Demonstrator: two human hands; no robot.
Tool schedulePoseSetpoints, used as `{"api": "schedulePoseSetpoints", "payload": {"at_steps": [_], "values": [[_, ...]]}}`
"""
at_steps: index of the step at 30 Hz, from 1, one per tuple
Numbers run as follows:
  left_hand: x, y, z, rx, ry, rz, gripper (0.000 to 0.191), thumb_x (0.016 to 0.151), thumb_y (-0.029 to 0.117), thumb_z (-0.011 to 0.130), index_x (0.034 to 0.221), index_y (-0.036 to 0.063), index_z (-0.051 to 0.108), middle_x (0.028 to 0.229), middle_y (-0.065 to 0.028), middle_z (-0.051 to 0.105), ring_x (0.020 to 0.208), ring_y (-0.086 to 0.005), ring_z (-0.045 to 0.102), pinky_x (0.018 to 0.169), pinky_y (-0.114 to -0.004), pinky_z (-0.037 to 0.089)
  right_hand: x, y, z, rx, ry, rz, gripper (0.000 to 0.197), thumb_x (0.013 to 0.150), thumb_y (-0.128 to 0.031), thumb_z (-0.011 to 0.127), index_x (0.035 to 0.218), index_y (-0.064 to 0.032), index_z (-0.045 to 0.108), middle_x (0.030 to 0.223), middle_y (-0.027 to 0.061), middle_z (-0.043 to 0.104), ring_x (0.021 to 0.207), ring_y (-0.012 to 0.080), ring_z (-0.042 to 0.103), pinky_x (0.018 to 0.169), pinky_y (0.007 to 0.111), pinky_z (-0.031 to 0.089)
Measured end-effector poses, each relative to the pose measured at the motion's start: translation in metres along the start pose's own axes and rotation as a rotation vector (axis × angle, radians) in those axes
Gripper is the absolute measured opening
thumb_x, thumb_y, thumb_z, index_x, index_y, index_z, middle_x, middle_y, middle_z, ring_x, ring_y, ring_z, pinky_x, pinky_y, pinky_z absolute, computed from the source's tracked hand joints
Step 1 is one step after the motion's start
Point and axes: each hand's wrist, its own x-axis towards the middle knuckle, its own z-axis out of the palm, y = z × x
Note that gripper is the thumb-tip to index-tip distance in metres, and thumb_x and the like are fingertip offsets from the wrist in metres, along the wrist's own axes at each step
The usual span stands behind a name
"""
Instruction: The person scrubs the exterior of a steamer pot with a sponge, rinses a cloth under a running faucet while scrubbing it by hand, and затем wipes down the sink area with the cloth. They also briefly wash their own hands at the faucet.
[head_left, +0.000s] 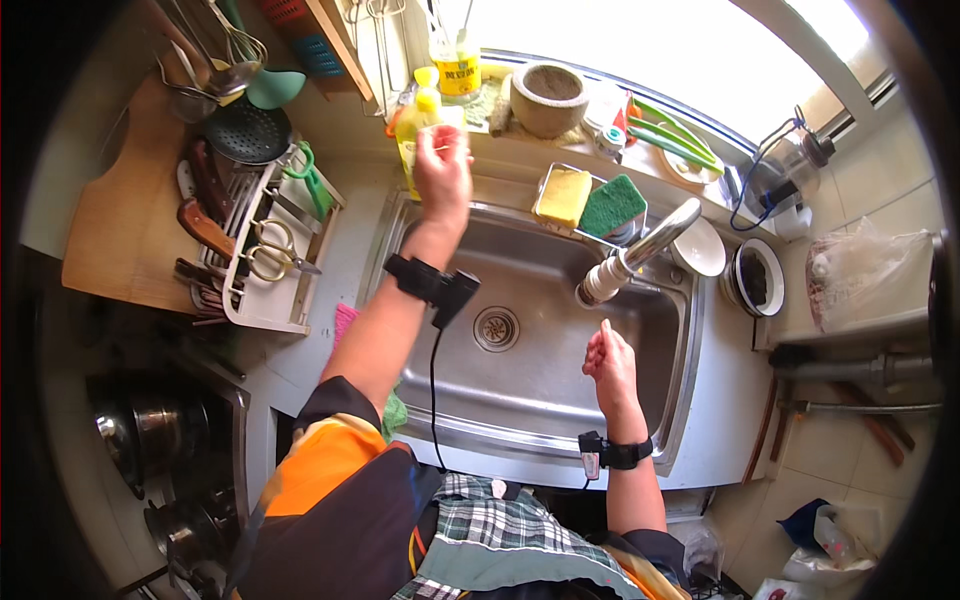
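My left hand (442, 176) is raised over the back left of the stainless steel sink (540, 390), its fingers curled. It overlaps a yellow dish soap bottle (407, 142) in view; whether they touch I cannot tell. Over the right half of the basin is my right hand (611, 367), fingers bunched together and nothing visible in them. Just beyond it, the faucet (645, 244) points its white nozzle down into the basin. A wire rack behind the sink holds a yellow sponge (564, 197) and a green scouring pad (613, 206).
To the left stands a knife rack (259, 307) with scissors (274, 251) and a wooden cutting board (124, 232). The window sill bears a stone mortar (549, 97) and green onions (675, 135). Bowls (757, 277) sit right of the faucet. Black cables hang from both wrist straps.
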Motion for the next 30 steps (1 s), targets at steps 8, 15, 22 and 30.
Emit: {"api": "schedulePoseSetpoints", "payload": {"at_steps": [8,15,22,30], "values": [[0.135,0.038,-0.022,-0.609,-0.319,-1.023,0.062,0.096,0.047,0.049,0.105,-0.0141,0.054,0.101,-0.0261,0.066,0.093,-0.0361,0.068,0.083,-0.044,0.058,0.004,0.011,0.008,0.064,-0.120,0.048,0.028,0.096,-0.031,0.058,0.079,-0.0085,0.055,0.064,-0.0027,0.050,0.050,0.0057,0.046,0.047,0.020,0.038],[0.155,0.030,-0.019,-0.311,-0.378,-0.966,0.042,0.098,0.030,0.052,0.103,-0.0119,0.057,0.092,-0.0219,0.069,0.082,-0.0313,0.071,0.071,-0.039,0.062,0.008,0.012,0.009,0.067,-0.187,0.038,0.023,0.096,-0.026,0.059,0.081,-0.0091,0.055,0.067,-0.0018,0.052,0.053,0.0065,0.050,0.050,0.021,0.043],[0.152,0.037,-0.019,-0.119,-0.388,-0.845,0.034,0.097,0.021,0.046,0.106,-0.0112,0.054,0.095,-0.0239,0.067,0.081,-0.0308,0.071,0.068,-0.035,0.062,0.006,0.011,0.022,0.086,-0.142,0.033,0.023,0.095,-0.027,0.060,0.081,-0.0090,0.056,0.065,-0.0027,0.053,0.051,0.0055,0.049,0.048,0.020,0.040],[0.149,0.032,-0.007,-0.087,-0.374,-0.765,0.039,0.098,0.027,0.049,0.104,-0.0112,0.055,0.096,-0.0230,0.067,0.085,-0.0333,0.070,0.075,-0.041,0.061,0.003,0.006,0.008,0.116,-0.128,0.010,0.022,0.095,-0.028,0.060,0.082,-0.0100,0.056,0.067,-0.0031,0.052,0.053,0.0055,0.048,0.049,0.020,0.040]]}}
